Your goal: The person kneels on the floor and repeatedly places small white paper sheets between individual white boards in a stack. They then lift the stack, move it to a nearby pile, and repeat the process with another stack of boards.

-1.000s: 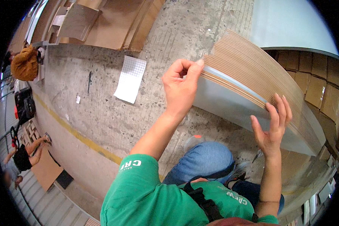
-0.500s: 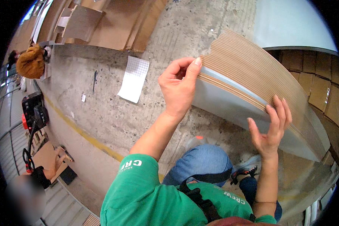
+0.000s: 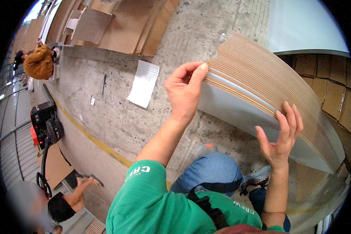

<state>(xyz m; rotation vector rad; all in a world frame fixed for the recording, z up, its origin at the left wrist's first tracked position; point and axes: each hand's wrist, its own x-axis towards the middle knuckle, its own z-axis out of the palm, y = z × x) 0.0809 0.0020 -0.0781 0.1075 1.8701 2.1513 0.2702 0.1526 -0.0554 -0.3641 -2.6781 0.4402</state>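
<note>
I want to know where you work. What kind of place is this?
Probably a cardboard packing workshop or warehouse: a thick stack of flat cardboard sheets, more flattened cardboard on the bare concrete floor, and a pallet jack.

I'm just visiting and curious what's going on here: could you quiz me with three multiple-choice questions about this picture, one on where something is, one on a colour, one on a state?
1. Where does the white gridded sheet lie?
A. On the concrete floor
B. On the stack
C. In a hand

2. What colour is the person's shirt?
A. Red
B. Green
C. White

3. How do the hands meet the stack of cardboard sheets?
A. Both hang clear of it
B. Left hand pinches its corner, right hand braces its edge
C. Both are flat on top

Answers: 1 A, it lies flat on the floor left of the stack. 2 B, the sleeve and back are green. 3 B, thumb and fingers close on the corner; the right fingers spread along the edge.
</note>
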